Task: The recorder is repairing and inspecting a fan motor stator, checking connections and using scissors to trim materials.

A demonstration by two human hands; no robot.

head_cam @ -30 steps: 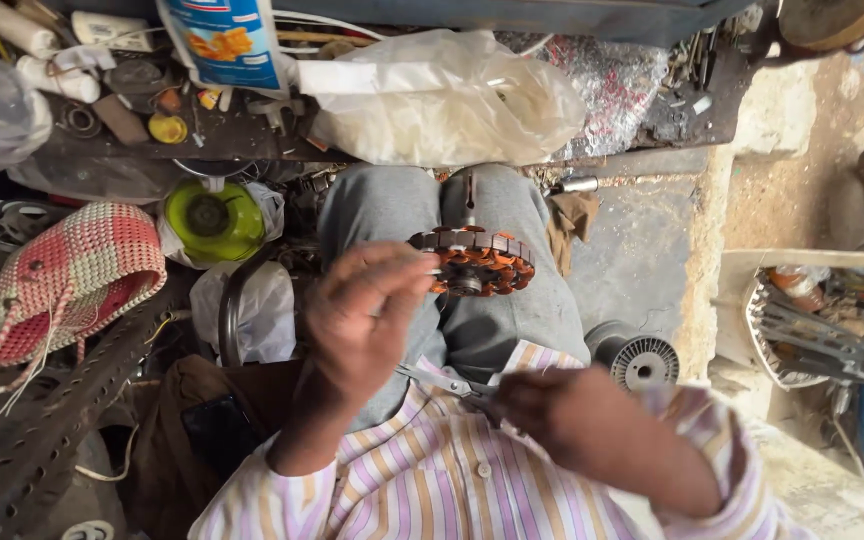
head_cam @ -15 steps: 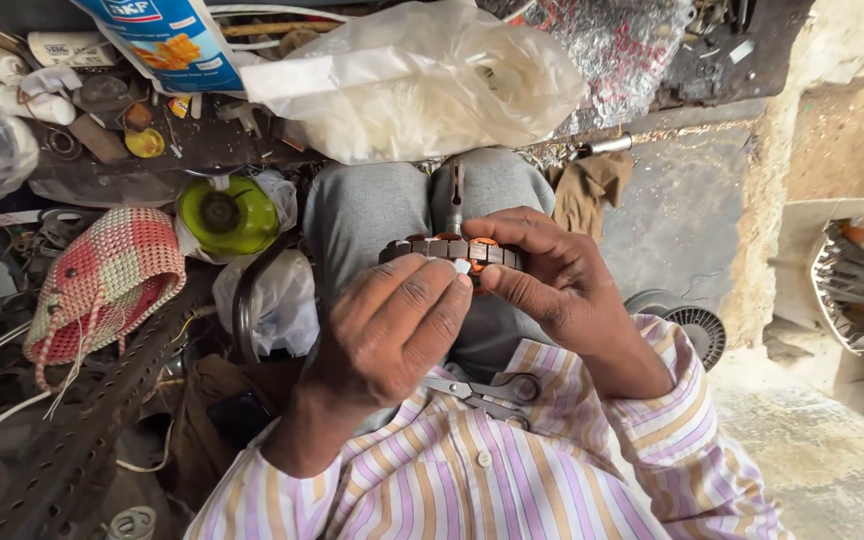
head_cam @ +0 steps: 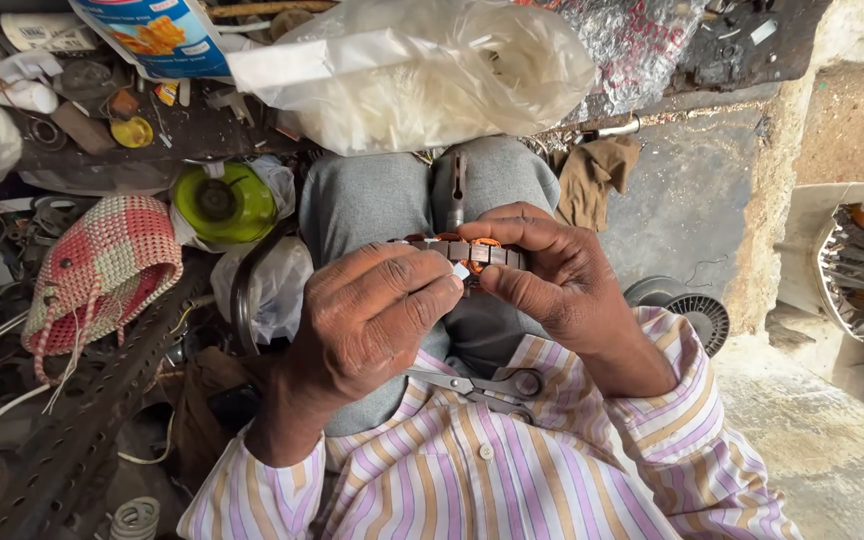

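1. Holding a small motor stator (head_cam: 472,252) up over the lap, that's what both hands are busy with; it's a ring of dark steel laminations with orange copper winding showing through
2. Right hand (head_cam: 552,275) wraps the far side of the ring, its fingers (head_cam: 517,232) curled over the top and thumb underneath, so it's carrying the thing
3. Left hand (head_cam: 377,320) comes in from the near side, fingers pressed together and pinching a little white slip (head_cam: 460,270) against the ring's edge; looks like insulation paper but it's too small to be sure
4. Handling guess: the steel core is stiff and fairly heavy for its size, so grip it by the outer rim like the right hand does. The copper wire is the fragile bit, its enamel scratches easily, so keep fingertips off it
5. The white slip is light and floppy, a fingertip pinch is about all it'll take
6. Scissors (head_cam: 487,384) lie on the striped shirt just below the hands, and a dark tool handle (head_cam: 455,190) rests between the knees
7. Around it: green spool (head_cam: 222,203), woven basket (head_cam: 102,265), big white plastic bag (head_cam: 412,70) on the cluttered worktop (head_cam: 182,135)
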